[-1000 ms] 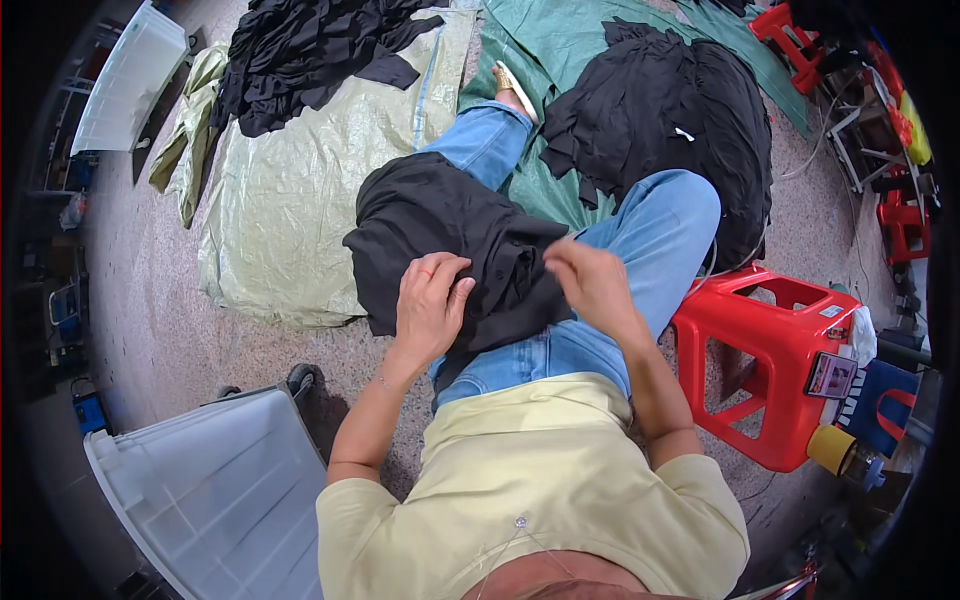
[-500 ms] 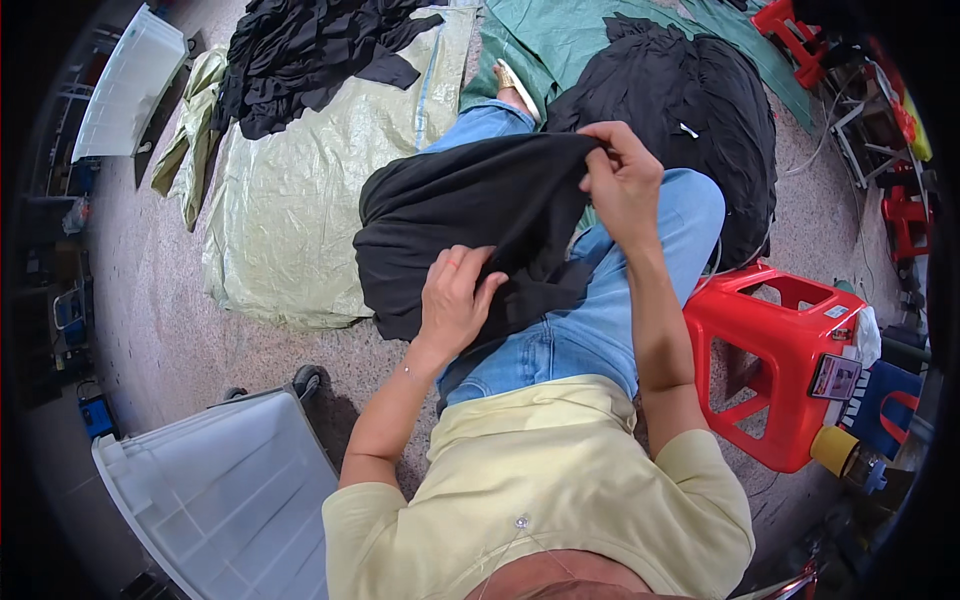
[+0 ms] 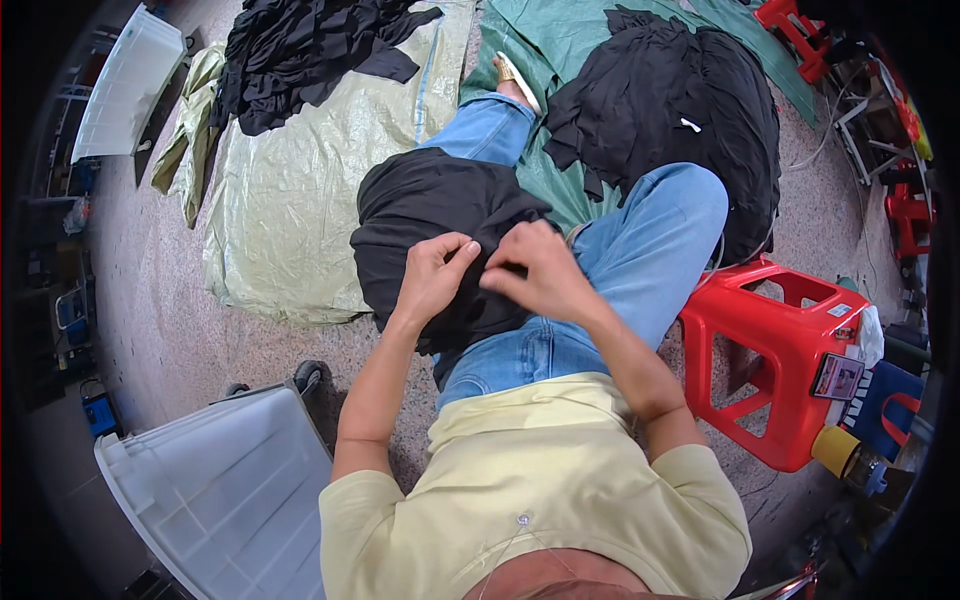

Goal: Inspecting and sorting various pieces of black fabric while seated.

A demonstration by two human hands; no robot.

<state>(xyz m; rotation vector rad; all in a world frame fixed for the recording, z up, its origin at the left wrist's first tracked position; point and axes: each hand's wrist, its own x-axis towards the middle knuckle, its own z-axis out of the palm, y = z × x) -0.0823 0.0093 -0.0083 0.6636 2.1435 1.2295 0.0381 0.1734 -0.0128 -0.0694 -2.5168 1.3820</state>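
Note:
A bunched black cloth [image 3: 425,200] lies across my lap and left thigh; its exact kind does not show. My left hand [image 3: 432,275] is closed in a pinch on the cloth, thumb and forefinger together at its upper surface. Just to the right, my right hand [image 3: 542,268] is closed as well, its fingertips curled together close to the left ones and slightly blurred. Whatever sits between the right fingertips is too small or hidden to make out. Both hands are over the near right part of the cloth, a small gap between them.
Black cloth heaps lie on a pale woven sheet [image 3: 300,200] far left and on a green sheet [image 3: 515,30] far right. A red stool [image 3: 725,350] with a phone-like device [image 3: 838,377] stands at my right. A white plastic bin [image 3: 220,490] is near left, another [image 3: 130,85] farther off.
My right hand has come down and left from the raised far right edge of the cloth to beside my left hand. The stretched cloth has dropped into a bunch.

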